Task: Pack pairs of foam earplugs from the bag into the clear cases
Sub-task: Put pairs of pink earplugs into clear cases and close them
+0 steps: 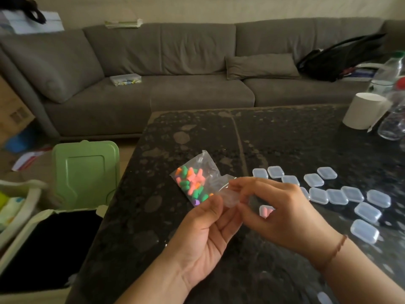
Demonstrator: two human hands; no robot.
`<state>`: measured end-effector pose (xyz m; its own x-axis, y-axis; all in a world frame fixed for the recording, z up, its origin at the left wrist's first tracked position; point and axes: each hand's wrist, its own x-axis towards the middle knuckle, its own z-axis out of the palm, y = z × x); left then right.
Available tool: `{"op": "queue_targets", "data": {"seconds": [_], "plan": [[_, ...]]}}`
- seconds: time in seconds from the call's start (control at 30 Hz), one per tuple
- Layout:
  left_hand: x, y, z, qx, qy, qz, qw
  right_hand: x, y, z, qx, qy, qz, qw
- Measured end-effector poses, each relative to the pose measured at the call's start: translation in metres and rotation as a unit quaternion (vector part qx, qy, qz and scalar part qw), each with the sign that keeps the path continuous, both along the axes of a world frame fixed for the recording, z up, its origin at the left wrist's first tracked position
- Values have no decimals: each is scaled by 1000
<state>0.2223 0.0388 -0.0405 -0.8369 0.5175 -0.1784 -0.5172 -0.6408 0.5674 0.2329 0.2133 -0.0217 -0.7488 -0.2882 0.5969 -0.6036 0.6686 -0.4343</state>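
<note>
A clear plastic bag (198, 178) filled with green, pink, orange and purple foam earplugs is held above the dark stone table (166, 216). My left hand (206, 235) pinches the bag's lower edge. My right hand (282, 207) grips the bag's crumpled mouth end. Several small clear cases (337, 196) lie shut on the table to the right. One case (265, 211) holding pink earplugs shows between my right fingers, on the table beneath the hand.
A white cup (361, 110) and clear plastic bottles (392, 119) stand at the table's far right. A green lid (85, 172) and an open box (43, 249) sit left of the table. A grey sofa (175, 69) runs behind.
</note>
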Motion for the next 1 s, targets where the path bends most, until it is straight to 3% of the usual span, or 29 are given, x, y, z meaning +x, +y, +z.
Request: {"op": "queue_targets", "data": {"seconds": [0.33,0.53,0.63,0.73,0.87,0.93,1.0], "plan": [[2,1,4,-32,20,6,999,0,-4,-4,-35,27,-29,999],[1,-1,7,-139,76,-46,986,-1,-4,-5,-108,-1,-74,991],[2,-4,10,-179,91,-93,975,-6,-5,-11,-73,-41,-85,993],[-3,-11,13,-198,76,-103,972,-9,-10,-15,-36,-83,-33,995],[-24,-29,17,-221,60,-46,972,-5,-17,-6,-90,-70,1,993],[-36,-40,19,-240,36,13,970,-7,-18,-6,-101,-71,-51,991],[-47,-50,18,-265,-2,92,960,-13,-18,-10,-22,-113,-123,986]]}}
